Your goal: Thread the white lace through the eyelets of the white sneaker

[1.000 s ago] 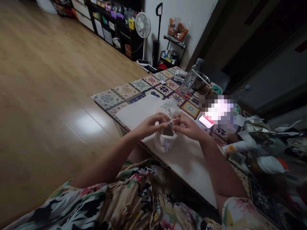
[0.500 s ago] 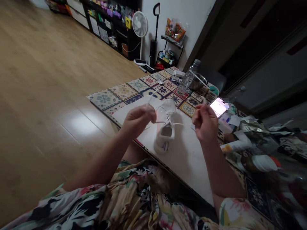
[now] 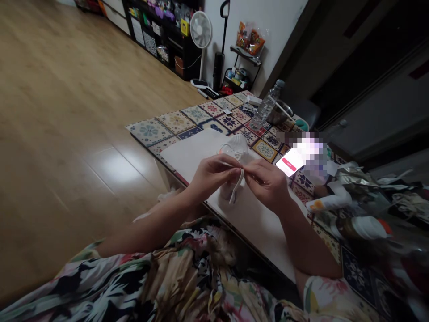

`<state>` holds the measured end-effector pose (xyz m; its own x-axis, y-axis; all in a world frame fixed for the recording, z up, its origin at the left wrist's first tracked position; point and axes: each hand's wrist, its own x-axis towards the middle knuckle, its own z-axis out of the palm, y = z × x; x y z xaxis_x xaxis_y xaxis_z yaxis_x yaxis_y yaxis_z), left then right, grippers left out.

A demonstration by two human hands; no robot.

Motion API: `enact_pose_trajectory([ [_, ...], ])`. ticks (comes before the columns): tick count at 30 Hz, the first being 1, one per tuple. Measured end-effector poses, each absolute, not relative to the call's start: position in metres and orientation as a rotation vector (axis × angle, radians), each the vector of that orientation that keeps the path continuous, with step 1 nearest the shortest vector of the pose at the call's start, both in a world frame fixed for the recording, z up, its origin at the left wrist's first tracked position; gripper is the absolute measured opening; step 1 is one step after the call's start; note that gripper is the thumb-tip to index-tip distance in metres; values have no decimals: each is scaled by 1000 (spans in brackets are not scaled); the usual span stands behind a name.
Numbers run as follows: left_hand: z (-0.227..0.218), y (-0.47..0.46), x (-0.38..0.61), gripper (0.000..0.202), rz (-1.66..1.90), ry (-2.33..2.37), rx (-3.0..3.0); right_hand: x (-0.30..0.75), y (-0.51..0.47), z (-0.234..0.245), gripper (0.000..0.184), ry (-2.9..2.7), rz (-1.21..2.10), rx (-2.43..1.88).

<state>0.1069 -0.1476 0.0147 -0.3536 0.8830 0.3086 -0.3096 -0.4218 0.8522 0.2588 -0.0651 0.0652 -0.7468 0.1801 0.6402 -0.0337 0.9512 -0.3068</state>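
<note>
Fingers (image 3: 234,167) of both hands were pinched shut on a white lace (image 3: 236,191), tip against tip, as far as I could make out from my station. Pale wood floor (image 3: 67,112) filled the whole nine o'clock side. I saw the table (image 3: 150,132), covered in patterned tiles, running from the centre out toward three o'clock, where clutter was piled. A white sheet (image 3: 197,150) lay on its near part. My left hand (image 3: 214,175) and right hand (image 3: 268,185) met over that sheet, the right just at three o'clock of the left. The white shoe (image 3: 238,145) sat on the sheet at twelve o'clock of the hands, largely hidden behind them. A clear bottle (image 3: 266,107) stood upright at one o'clock of the shoe, well apart. A lit phone (image 3: 290,163) lay near the right hand at two o'clock. From the pinch the lace hung toward six o'clock, over the sheet.
</note>
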Motion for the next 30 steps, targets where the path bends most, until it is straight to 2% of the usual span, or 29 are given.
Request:
enact_pose_trajectory([
  [6,20,-150,110,34,1984,1034,1064,257,-68,65,11,-2389,485,-136],
  [10,20,-152,112,34,1939,1049,1109,255,-69,62,21,-2245,669,-358],
  [14,19,-154,113,30,1942,1054,1114,256,-69,60,3,-2205,744,-455],
  [16,19,-154,112,29,1963,1064,1136,257,-68,61,19,-2285,684,-391],
  [18,18,-153,111,27,1986,1081,1179,257,-67,62,25,-2392,593,-282],
  [24,19,-153,108,30,1994,1145,1231,251,-61,58,12,-2414,743,-228],
  [26,19,-153,108,31,1960,1151,1119,251,-61,54,11,-2377,682,-235],
  [30,17,-151,108,33,1934,1109,899,253,-65,49,21,-2360,344,-102],
])
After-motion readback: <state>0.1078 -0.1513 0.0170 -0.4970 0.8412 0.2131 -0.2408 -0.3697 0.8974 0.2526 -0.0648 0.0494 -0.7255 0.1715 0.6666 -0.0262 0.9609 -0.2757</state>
